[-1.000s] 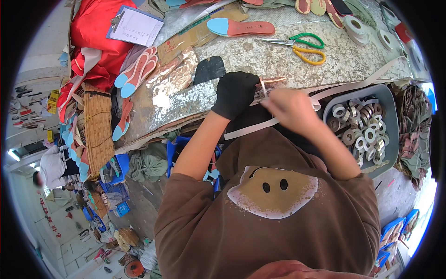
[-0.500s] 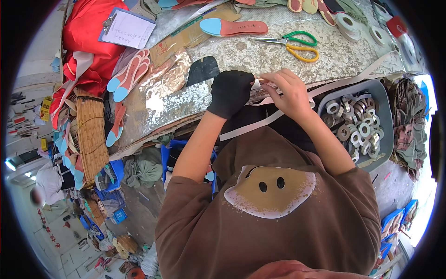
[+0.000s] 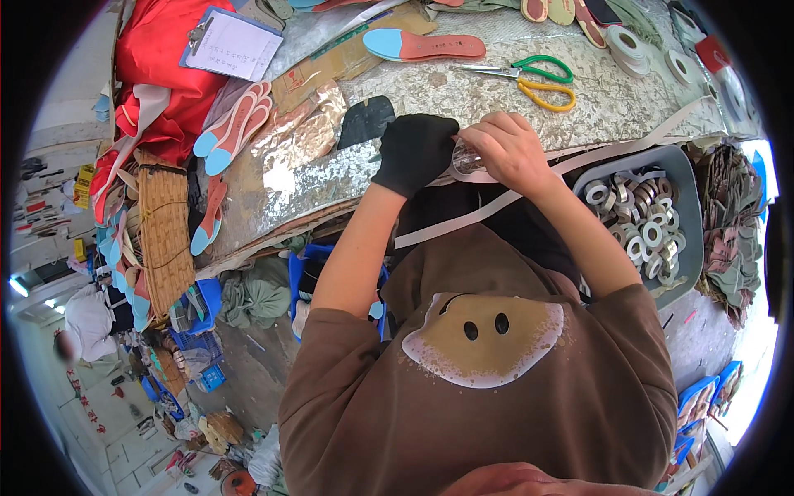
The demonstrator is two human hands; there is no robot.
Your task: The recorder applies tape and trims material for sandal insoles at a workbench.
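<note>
You're sitting up against the big workbench (image 3: 463,91), the one with the crinkly silver covering, so I'm placing everything off that. At its near edge, both your hands are meeting over a long pale strip (image 3: 595,157) that's running off toward the bench's right end and also trailing down across your lap. My guess is you're keeping it at the edge so the loose length is hanging free instead of bunching up.

Your left hand (image 3: 413,150), in the black glove, is curling its fingers closed around the strip's end and what looks like a small clear roll or coil (image 3: 466,159), half hidden between your hands. Your bare right hand (image 3: 506,149) is bending its fingers down, pressed together, pinching the same bit from the other side. Exactly where the fingertips are meeting, I can't tell.

Just below the bench's near edge on your right, a grey tray (image 3: 691,198) is holding a heap of small pale coils (image 3: 641,227), probably sitting there for easy reach. Further back on the bench top, green-and-yellow scissors (image 3: 529,78) are lying flat, with a blue-and-red insole (image 3: 426,45) beside them. A dark sole-shaped piece (image 3: 365,121) is lying just left of your gloved hand. At the far left corner of the bench, a clipboard (image 3: 230,43) is resting on red fabric (image 3: 157,74).
</note>
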